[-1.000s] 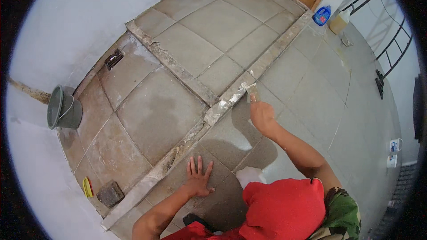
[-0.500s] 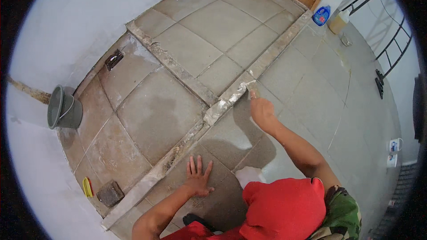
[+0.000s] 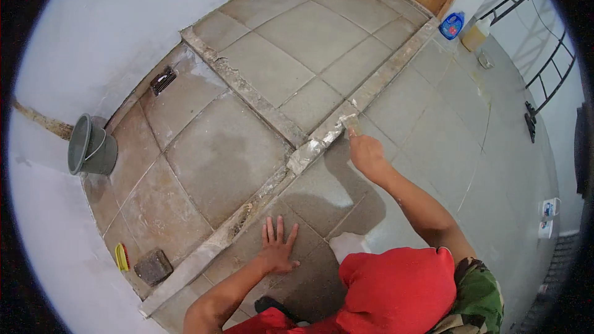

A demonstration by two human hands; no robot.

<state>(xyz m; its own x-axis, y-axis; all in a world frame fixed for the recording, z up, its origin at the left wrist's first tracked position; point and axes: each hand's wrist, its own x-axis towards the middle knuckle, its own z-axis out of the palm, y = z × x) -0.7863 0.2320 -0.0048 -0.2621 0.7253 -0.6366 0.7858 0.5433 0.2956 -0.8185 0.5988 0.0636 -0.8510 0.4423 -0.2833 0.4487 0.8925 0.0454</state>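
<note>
In my right hand [image 3: 366, 153] is a small paintbrush [image 3: 353, 126], its handle mostly hidden by my fingers. Its tip meets the low raised ledge [image 3: 365, 89], beside a streak of wet white coating [image 3: 317, 142]. The coating lies in patches over the stretch of ledge where the side ledge [image 3: 257, 105] joins it. My left hand [image 3: 279, 248] rests flat on the floor tiles with fingers spread, holding nothing, just on my side of the ledge. Between the hands, my red-clothed knee [image 3: 396, 291] covers part of the floor.
A grey bucket [image 3: 93, 148] stands by the left wall near a floor drain [image 3: 163, 80]. A yellow brush [image 3: 122, 257] and a rough block [image 3: 153, 267] lie lower left. Blue bottle [image 3: 452, 26], yellowish jug [image 3: 476, 34] and black ladder [image 3: 550, 74] are far right; a white tub [image 3: 548, 209] sits right.
The view has shifted slightly. My right hand stays at the ledge with the paintbrush, moving little; my left hand remains flat on the tiles.
</note>
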